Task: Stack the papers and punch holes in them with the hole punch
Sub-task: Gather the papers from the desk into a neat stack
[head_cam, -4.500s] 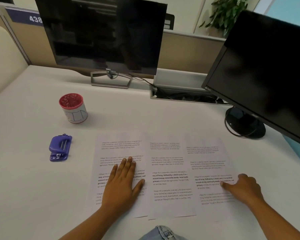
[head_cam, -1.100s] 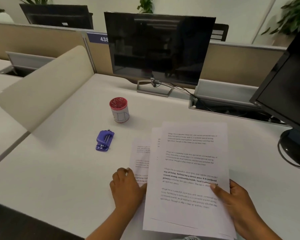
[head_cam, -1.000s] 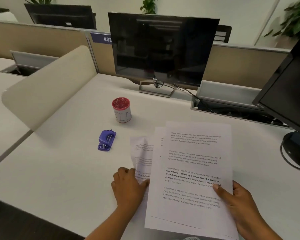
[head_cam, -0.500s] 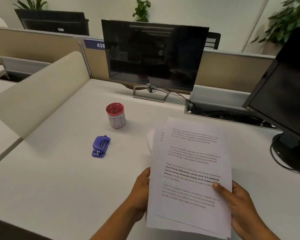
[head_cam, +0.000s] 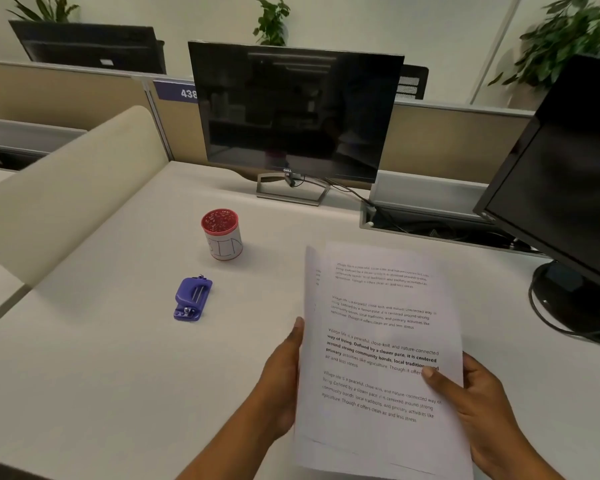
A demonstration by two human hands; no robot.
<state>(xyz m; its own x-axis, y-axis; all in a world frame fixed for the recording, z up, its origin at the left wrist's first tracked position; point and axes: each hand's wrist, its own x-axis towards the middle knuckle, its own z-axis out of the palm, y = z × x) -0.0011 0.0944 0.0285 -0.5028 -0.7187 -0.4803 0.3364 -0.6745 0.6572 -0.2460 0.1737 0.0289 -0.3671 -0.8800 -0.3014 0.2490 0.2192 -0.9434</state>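
Note:
I hold a stack of printed white papers (head_cam: 381,341) lifted off the white desk (head_cam: 118,358), text facing me. My left hand (head_cam: 284,375) grips the stack's left edge, mostly hidden behind the sheets. My right hand (head_cam: 478,403) grips the right edge with the thumb on top of the print. The sheets overlap almost evenly, one edge peeking out at the left. A small purple hole punch (head_cam: 192,298) lies on the desk well left of the stack, apart from both hands.
A white cup with a red top (head_cam: 222,234) stands behind the punch. A monitor (head_cam: 291,112) sits at the back, a second monitor (head_cam: 568,188) with its round base (head_cam: 575,299) at the right. An open cable tray (head_cam: 430,226) runs behind the papers.
The papers lay spread on the desk; both hands gathered them into one stack and lifted it. In the last half second the sheets have come closer together, and my left hand slid along the left edge.

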